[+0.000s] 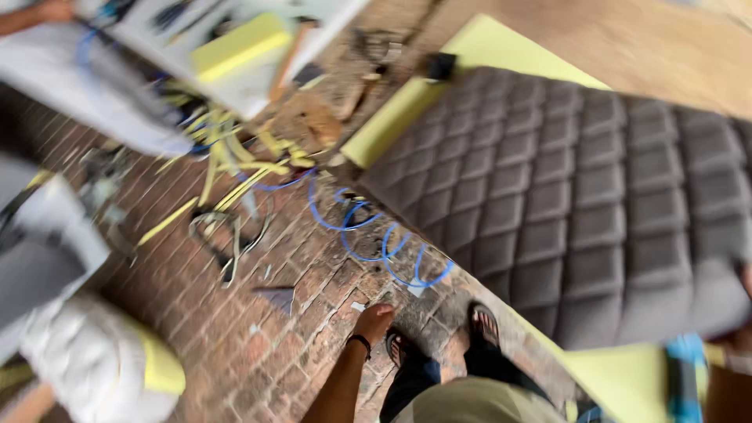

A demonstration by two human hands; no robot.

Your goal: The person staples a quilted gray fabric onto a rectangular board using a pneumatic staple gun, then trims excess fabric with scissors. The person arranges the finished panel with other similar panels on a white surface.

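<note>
While the left hand (pixel 374 320) hangs loosely curled and empty, blue coiled hose (pixel 368 235) just ahead on the brick floor (pixel 227 329), right hand unseen

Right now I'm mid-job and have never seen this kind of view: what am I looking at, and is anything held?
This is one blurred picture from a camera worn on a person's head, looking down at a brick floor. The left hand hangs empty above the bricks, near the sandalled feet. The right hand is barely visible at the right edge, so its state is unclear. A grey quilted cushion lies on yellow foam. A coiled blue hose and yellow offcuts lie on the floor.
</note>
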